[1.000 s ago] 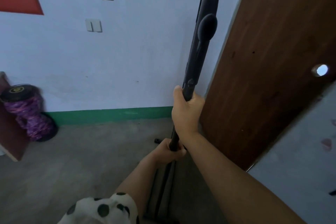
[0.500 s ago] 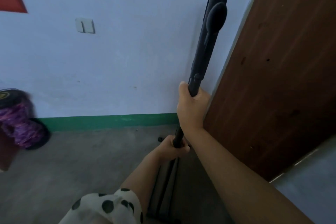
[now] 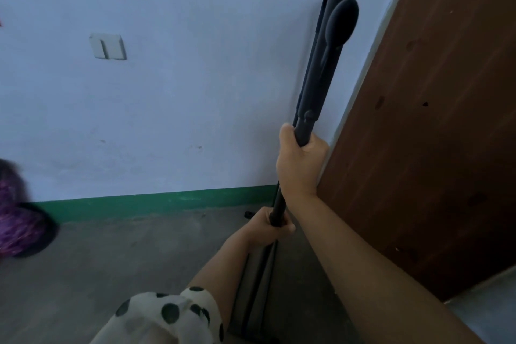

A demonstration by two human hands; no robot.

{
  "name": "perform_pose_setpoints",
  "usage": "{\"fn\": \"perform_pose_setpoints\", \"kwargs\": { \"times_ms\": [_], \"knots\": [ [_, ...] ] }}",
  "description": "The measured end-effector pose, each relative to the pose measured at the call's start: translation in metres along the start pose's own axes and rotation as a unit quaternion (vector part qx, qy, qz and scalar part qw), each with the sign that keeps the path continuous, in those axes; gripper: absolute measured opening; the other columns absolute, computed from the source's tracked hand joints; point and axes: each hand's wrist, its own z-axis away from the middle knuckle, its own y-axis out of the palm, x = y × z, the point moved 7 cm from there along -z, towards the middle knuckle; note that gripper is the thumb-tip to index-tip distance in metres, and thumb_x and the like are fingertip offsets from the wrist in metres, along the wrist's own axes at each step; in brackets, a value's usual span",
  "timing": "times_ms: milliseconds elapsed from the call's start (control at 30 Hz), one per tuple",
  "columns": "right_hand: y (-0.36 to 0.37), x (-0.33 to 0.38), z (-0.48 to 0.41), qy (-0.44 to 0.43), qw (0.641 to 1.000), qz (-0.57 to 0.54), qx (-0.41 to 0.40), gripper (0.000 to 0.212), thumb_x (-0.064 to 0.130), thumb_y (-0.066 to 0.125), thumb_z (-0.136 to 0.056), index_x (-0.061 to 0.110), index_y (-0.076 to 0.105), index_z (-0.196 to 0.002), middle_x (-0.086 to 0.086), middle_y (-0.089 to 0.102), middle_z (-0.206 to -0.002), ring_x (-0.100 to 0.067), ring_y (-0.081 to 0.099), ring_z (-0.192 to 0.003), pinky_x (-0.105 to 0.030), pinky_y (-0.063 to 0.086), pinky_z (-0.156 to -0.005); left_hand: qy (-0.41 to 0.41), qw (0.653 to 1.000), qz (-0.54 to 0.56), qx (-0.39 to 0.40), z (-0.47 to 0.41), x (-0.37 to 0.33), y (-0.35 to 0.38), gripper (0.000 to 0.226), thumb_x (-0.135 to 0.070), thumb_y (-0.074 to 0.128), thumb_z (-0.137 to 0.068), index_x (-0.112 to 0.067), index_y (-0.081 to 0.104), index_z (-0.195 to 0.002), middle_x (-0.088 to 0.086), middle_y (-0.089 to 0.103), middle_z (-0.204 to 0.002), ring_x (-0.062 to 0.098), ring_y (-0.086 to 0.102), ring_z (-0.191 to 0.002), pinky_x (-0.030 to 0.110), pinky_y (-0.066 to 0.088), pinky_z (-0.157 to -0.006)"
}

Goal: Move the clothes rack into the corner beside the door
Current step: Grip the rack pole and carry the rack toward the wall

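We see the clothes rack (image 3: 321, 86), a folded matte-black pole with rounded knobs on top, standing nearly upright just left of the brown wooden door (image 3: 435, 134). The right hand (image 3: 300, 165) is wrapped tight round the pole's thicker sleeve; the left hand (image 3: 268, 227) clasps the thin shaft below it (spotted sleeve (image 3: 167, 315) at the elbow). Left of the door: smooth pale-blue wall (image 3: 195, 78), green skirting (image 3: 156, 202), rough grey floor (image 3: 111, 265).

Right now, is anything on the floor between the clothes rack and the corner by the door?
Nothing visible. The clothes rack is already near the corner, between the wall and the door. The purple bundle lies far left.
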Motion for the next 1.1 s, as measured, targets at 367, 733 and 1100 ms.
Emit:
{"fn": "perform_pose_setpoints", "kwargs": {
  "times_ms": [367,733,1100],
  "knots": [
    [0.026,-0.028,-0.031,0.018,0.998,-0.032,0.051,0.045,0.004,0.059,-0.087,0.013,0.037,-0.049,-0.001,0.033,-0.043,-0.017,0.032,-0.04,-0.027,0.029,-0.04,-0.017,0.999,-0.036,-0.005,-0.025,-0.005,-0.026,0.039,-0.03,0.07,-0.063,0.001,0.064,-0.087,0.03,0.067,-0.099,0.039,0.066,-0.093,0.054,0.054,-0.091],
    [0.074,-0.04,-0.039,0.14,0.905,-0.097,0.389,0.045,0.013,0.063,-0.081,0.013,0.036,-0.045,0.0,0.033,-0.034,-0.018,0.028,-0.031,-0.024,0.031,-0.04,-0.073,0.996,-0.038,-0.041,-0.018,-0.003,-0.056,0.021,-0.019,0.07,-0.075,-0.027,0.06,-0.059,-0.014,0.06,-0.055,0.001,0.06,-0.059,0.027,0.051,-0.07],
    [0.113,-0.053,-0.03,0.137,0.94,-0.087,0.302,0.039,0.012,0.062,-0.079,-0.005,0.034,-0.058,-0.003,0.029,-0.046,-0.016,0.027,-0.039,-0.026,0.024,-0.04,-0.06,0.969,0.009,-0.24,0.003,0.003,-0.1,0.026,-0.003,0.071,-0.074,-0.021,0.062,-0.057,-0.002,0.063,-0.061,0.01,0.062,-0.06,0.028,0.054,-0.067]
  ]
}}
